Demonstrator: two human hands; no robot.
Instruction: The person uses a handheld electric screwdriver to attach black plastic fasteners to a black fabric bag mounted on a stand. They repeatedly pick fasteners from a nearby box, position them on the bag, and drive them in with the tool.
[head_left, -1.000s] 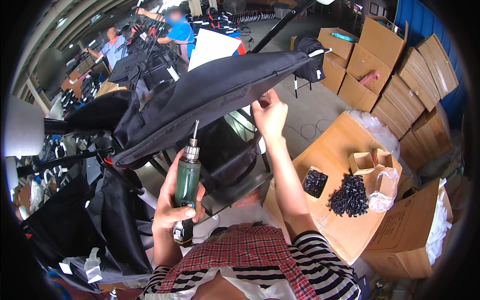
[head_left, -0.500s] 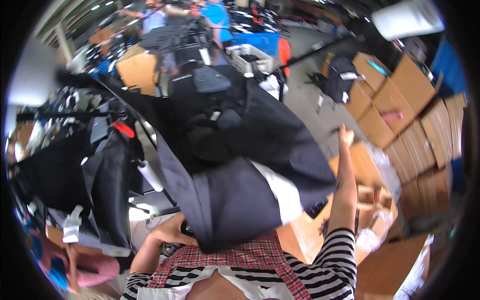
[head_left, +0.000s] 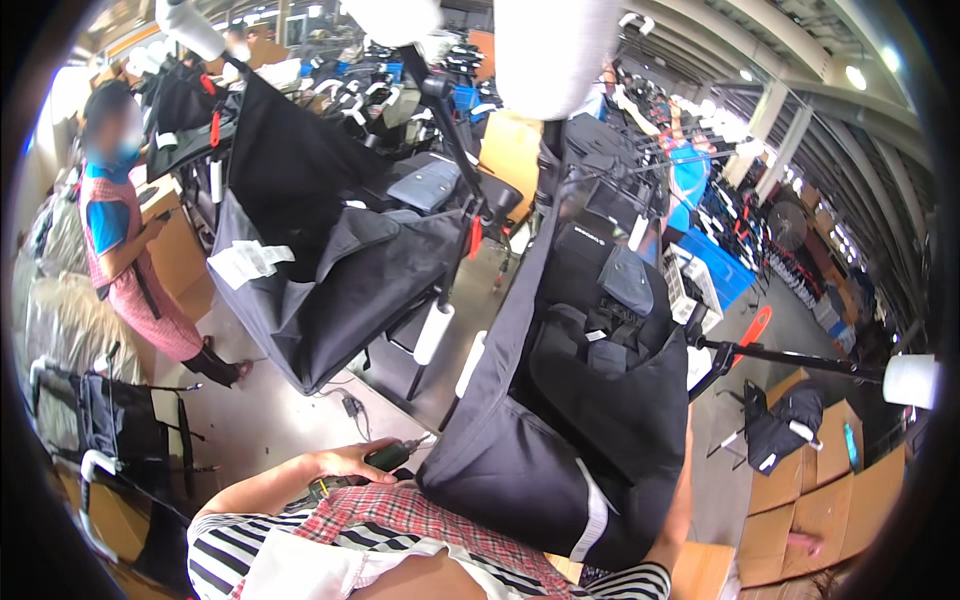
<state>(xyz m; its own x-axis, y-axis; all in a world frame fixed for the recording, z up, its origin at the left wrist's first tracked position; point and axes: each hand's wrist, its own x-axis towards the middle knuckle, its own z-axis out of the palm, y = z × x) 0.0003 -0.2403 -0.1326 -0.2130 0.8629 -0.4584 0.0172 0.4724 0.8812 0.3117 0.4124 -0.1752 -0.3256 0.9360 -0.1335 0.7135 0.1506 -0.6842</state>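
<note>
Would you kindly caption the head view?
Left hand grips a green power screwdriver beside a black fabric seat on its frame.

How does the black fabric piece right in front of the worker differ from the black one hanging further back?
The near black fabric piece fills the foreground against the person's chest; the far black fabric piece hangs apart on a frame. The far one carries a white paper tag; the near one shows a white strip at its lower edge. Both are dark, limp and pocketed.
</note>
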